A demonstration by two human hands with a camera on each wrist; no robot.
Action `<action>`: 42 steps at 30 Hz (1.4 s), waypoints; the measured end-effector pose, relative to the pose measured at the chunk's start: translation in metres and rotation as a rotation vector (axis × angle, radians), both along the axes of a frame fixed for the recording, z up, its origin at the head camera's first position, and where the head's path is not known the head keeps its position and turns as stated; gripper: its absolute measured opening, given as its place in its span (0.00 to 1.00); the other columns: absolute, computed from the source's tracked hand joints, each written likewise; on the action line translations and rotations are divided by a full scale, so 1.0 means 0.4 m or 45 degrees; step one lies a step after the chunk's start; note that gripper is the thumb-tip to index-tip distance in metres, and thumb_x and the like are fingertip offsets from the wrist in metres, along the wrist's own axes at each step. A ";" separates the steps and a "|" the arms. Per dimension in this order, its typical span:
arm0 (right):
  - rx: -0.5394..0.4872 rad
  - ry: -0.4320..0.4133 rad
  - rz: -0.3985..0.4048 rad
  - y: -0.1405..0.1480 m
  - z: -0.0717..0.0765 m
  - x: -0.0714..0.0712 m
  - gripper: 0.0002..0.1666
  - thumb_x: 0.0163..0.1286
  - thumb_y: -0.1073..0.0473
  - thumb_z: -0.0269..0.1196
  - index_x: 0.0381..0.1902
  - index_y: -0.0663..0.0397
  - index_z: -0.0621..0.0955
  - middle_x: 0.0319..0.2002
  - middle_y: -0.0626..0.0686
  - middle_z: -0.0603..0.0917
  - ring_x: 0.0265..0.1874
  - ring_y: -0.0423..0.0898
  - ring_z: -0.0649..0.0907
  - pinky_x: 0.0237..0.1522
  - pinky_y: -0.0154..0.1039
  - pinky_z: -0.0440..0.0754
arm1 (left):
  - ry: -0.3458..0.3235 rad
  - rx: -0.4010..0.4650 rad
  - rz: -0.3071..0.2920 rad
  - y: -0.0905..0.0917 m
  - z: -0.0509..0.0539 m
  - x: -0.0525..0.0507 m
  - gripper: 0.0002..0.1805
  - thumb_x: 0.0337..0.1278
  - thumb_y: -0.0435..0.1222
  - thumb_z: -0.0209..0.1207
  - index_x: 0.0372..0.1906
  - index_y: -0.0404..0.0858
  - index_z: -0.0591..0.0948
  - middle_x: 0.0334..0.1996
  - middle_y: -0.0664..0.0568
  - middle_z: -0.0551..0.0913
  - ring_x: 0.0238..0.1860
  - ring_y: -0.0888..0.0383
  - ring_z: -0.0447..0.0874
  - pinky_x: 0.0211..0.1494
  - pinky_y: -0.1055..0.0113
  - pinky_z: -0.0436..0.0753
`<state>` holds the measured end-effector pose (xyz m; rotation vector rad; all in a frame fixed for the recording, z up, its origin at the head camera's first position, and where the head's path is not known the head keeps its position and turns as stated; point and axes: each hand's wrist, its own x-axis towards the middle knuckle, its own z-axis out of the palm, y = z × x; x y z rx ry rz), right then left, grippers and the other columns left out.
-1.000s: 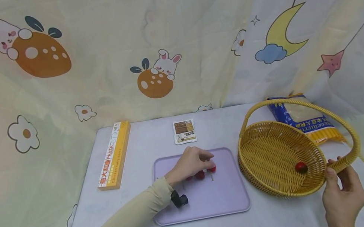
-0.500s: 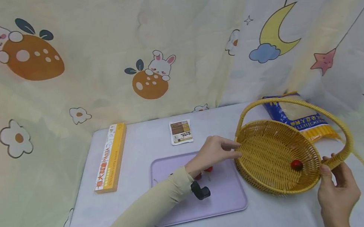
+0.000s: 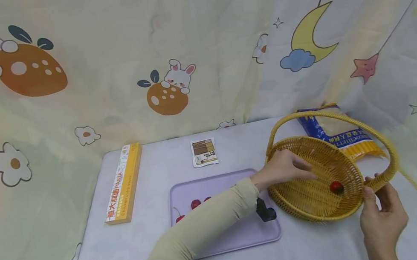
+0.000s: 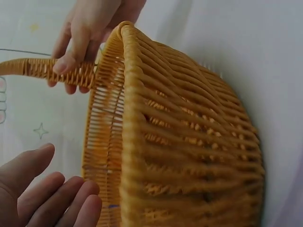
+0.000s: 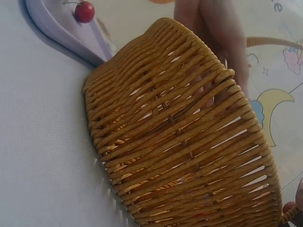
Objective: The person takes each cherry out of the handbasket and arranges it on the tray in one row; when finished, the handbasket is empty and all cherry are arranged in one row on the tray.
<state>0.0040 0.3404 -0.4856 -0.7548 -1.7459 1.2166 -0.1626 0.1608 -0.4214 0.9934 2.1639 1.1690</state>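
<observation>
My left hand (image 3: 284, 167) is over the wicker basket (image 3: 298, 203), thumb and fingers apart. In the left wrist view, nothing shows between its thumb and fingers (image 4: 71, 203). My right hand (image 3: 383, 217) grips the base of the basket's arched handle (image 3: 391, 156), thumb on the near side. A single dark red cherry (image 3: 336, 187) lies inside the basket. Left of it lies a lilac tray (image 3: 214, 183) with several cherries (image 3: 195, 203), some with stems; my left sleeve hides part of the tray.
At the table's left is a yellow pasta box (image 3: 123, 184). A small sachet (image 3: 204, 152) lies behind the tray. Behind the basket rests a blue and yellow pasta bag (image 3: 348, 135). A patterned cloth (image 3: 109, 72) hangs along the back.
My left hand has moved right, from the cherries on the tray to above the basket. My right hand keeps its grip on the handle. The head view has shifted slightly.
</observation>
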 end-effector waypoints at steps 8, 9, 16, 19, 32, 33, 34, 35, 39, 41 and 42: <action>-0.021 -0.013 -0.007 -0.006 0.004 -0.001 0.24 0.76 0.65 0.63 0.68 0.50 0.81 0.58 0.45 0.88 0.57 0.35 0.84 0.57 0.20 0.79 | -0.005 -0.111 0.042 0.114 -0.004 0.013 0.15 0.57 0.48 0.76 0.49 0.52 0.93 0.40 0.68 0.92 0.41 0.75 0.85 0.41 0.81 0.79; -0.023 -0.012 -0.002 -0.005 0.003 0.000 0.24 0.76 0.65 0.63 0.68 0.49 0.81 0.58 0.45 0.88 0.57 0.35 0.84 0.57 0.20 0.79 | 0.002 -0.125 0.051 0.126 -0.006 0.014 0.15 0.57 0.48 0.76 0.49 0.52 0.93 0.39 0.69 0.92 0.41 0.74 0.85 0.41 0.81 0.79; 0.008 -0.006 0.036 -0.006 -0.005 -0.001 0.25 0.75 0.65 0.63 0.69 0.50 0.80 0.58 0.44 0.88 0.57 0.35 0.84 0.56 0.20 0.78 | 0.017 -0.153 0.103 0.175 -0.019 0.014 0.13 0.56 0.47 0.76 0.46 0.53 0.93 0.40 0.68 0.92 0.42 0.72 0.84 0.42 0.80 0.78; -0.011 0.012 0.051 -0.007 -0.003 -0.001 0.25 0.75 0.66 0.63 0.68 0.51 0.80 0.57 0.43 0.88 0.57 0.36 0.83 0.57 0.20 0.78 | -0.008 -0.151 0.107 0.186 -0.022 0.016 0.12 0.57 0.45 0.76 0.46 0.51 0.93 0.38 0.67 0.92 0.38 0.72 0.84 0.39 0.79 0.79; 0.050 -0.047 0.054 -0.008 -0.001 0.005 0.26 0.77 0.63 0.62 0.71 0.46 0.79 0.60 0.42 0.86 0.60 0.36 0.82 0.58 0.20 0.77 | 0.098 -0.242 0.073 0.235 -0.031 0.029 0.10 0.57 0.46 0.76 0.44 0.53 0.94 0.38 0.68 0.91 0.60 0.68 0.78 0.61 0.75 0.75; 0.052 -0.046 0.057 -0.007 -0.002 0.005 0.26 0.77 0.63 0.62 0.71 0.46 0.79 0.59 0.42 0.86 0.60 0.36 0.82 0.58 0.20 0.77 | 0.116 -0.252 0.076 0.237 -0.034 0.029 0.10 0.57 0.47 0.76 0.44 0.53 0.94 0.39 0.69 0.91 0.62 0.67 0.76 0.65 0.74 0.74; 0.059 -0.049 0.057 -0.007 -0.001 0.006 0.26 0.77 0.63 0.62 0.71 0.46 0.79 0.60 0.42 0.86 0.60 0.36 0.82 0.58 0.20 0.77 | 0.125 -0.256 0.081 0.239 -0.038 0.028 0.10 0.57 0.47 0.76 0.43 0.53 0.94 0.40 0.69 0.91 0.64 0.67 0.75 0.67 0.73 0.72; 0.059 -0.051 0.059 -0.007 -0.001 0.007 0.26 0.77 0.63 0.62 0.71 0.46 0.79 0.60 0.42 0.86 0.60 0.35 0.82 0.58 0.20 0.77 | 0.127 -0.256 0.086 0.242 -0.041 0.027 0.10 0.56 0.47 0.76 0.43 0.52 0.94 0.40 0.69 0.91 0.61 0.67 0.76 0.64 0.74 0.73; 0.057 -0.035 0.062 -0.003 -0.001 0.011 0.26 0.77 0.64 0.62 0.71 0.48 0.79 0.59 0.41 0.86 0.60 0.35 0.82 0.57 0.19 0.77 | 0.137 -0.273 0.066 0.251 -0.049 0.030 0.09 0.56 0.46 0.77 0.40 0.51 0.94 0.34 0.68 0.91 0.45 0.71 0.81 0.47 0.78 0.78; 0.071 -0.028 0.059 -0.001 -0.001 0.013 0.26 0.77 0.65 0.62 0.70 0.48 0.79 0.58 0.40 0.86 0.60 0.35 0.82 0.57 0.19 0.77 | 0.150 -0.281 0.037 0.258 -0.051 0.034 0.07 0.56 0.46 0.77 0.39 0.51 0.94 0.29 0.68 0.90 0.37 0.72 0.81 0.45 0.79 0.78; 0.077 -0.021 0.058 0.000 0.000 0.013 0.26 0.76 0.65 0.63 0.70 0.48 0.79 0.58 0.40 0.86 0.60 0.35 0.82 0.57 0.19 0.78 | 0.163 -0.285 0.023 0.261 -0.050 0.036 0.06 0.56 0.46 0.76 0.38 0.51 0.95 0.27 0.68 0.90 0.35 0.73 0.81 0.51 0.79 0.79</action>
